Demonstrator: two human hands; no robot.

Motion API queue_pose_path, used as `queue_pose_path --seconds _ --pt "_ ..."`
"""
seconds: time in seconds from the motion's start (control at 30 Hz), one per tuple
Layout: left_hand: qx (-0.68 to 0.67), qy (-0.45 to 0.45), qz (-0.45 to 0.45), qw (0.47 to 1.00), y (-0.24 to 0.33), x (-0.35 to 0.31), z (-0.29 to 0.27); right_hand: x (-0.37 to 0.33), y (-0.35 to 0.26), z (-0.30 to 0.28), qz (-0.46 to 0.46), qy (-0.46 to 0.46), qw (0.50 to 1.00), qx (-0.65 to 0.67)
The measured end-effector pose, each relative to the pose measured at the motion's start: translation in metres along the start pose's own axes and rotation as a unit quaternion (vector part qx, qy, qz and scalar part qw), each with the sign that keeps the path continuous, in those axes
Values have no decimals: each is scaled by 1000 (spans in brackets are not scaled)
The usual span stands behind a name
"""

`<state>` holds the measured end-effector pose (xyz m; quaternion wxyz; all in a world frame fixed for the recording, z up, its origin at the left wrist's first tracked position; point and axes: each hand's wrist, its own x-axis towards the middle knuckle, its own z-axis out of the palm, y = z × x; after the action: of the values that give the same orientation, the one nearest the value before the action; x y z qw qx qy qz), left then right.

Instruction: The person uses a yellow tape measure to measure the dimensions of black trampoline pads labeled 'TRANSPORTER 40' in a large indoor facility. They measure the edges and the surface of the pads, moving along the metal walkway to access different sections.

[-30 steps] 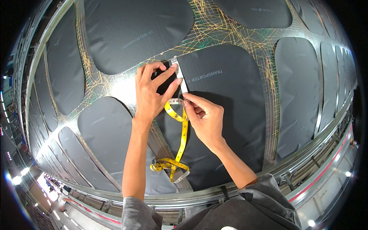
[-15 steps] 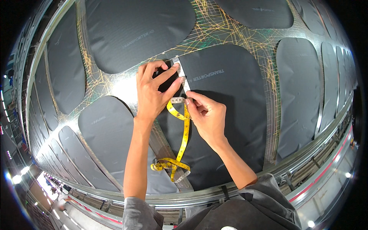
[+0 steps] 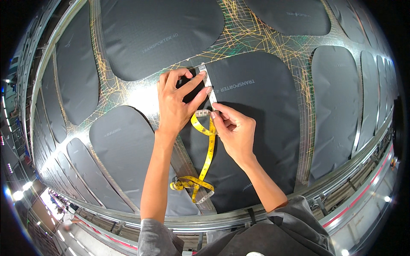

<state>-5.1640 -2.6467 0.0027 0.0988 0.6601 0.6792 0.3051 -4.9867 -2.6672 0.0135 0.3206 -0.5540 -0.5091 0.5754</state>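
Note:
A soft tape measure point(image 3: 209, 155), white at its upper stretch and yellow below, lies over a dark grey rounded sheet piece point(image 3: 256, 170). My left hand point(image 3: 175, 102) holds the tape's upper end down with the index fingertip and thumb, close to the piece's far edge; its other fingers curl to the left. Just below, my right hand point(image 3: 237, 132) pinches the tape between thumb and index finger. From that pinch the tape loops and trails toward me, ending in a loose tangle near the table's front edge.
More dark cut pieces point(image 3: 119, 153) spread across the long table, with scored strips point(image 3: 252, 32) of yellow and green lines between them. A metal rail point(image 3: 192, 222) runs along the near edge. Bright light reflects off the surface left of my left hand.
The whole view has shifted slightly, so the scene sits a little further right. Both hands keep their places on the tape.

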Motion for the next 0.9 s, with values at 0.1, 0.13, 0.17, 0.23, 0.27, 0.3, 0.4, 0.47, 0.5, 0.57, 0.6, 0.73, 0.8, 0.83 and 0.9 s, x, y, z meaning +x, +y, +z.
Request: queue_pose_path --seconds 0.1,0.13,0.17,0.23,0.27,0.3,0.4,0.47,0.5,0.57,0.6,0.73,0.8,0.83,0.9 --pt "3 1 1 1000 0 -1 0 0 0 0 -7 1 1000 1" --pt "1 0 -1 1000 0 0 0 0 0 0 -11 1 1000 1" --pt "0 -1 -3 1000 1 0 -1 0 1 0 -15 1 1000 1" --pt "-2 -2 -5 1000 1 0 -1 0 1 -1 -18 -1 1000 1" --pt "-1 -2 -5 1000 1 0 -1 0 0 -1 -16 -2 1000 1" --pt "-1 -2 -5 1000 1 0 -1 0 -1 -1 -15 -4 1000 1" --pt "4 -2 -4 1000 1 0 -1 0 -2 -3 -11 -9 1000 -5" --pt "3 -3 -4 1000 1 -1 -1 0 1 -3 -18 -8 1000 -4" --pt "2 -4 -5 1000 1 -1 -1 0 2 -3 -21 -8 1000 -4" --pt "4 -3 -4 1000 1 -1 0 0 1 -3 -19 -8 1000 -6" --pt "5 -2 -4 1000 2 -1 0 0 1 -3 -18 -9 1000 -7" --pt "2 0 -4 1000 1 0 0 0 2 -3 -21 -8 1000 0" --pt "-1 3 -3 1000 1 0 0 0 3 -3 -29 -8 1000 -1" --pt "-1 2 -6 1000 2 0 0 0 3 -3 -29 -7 1000 -2" --pt "-1 0 -11 1000 3 0 0 0 3 -3 -30 -5 1000 -3"
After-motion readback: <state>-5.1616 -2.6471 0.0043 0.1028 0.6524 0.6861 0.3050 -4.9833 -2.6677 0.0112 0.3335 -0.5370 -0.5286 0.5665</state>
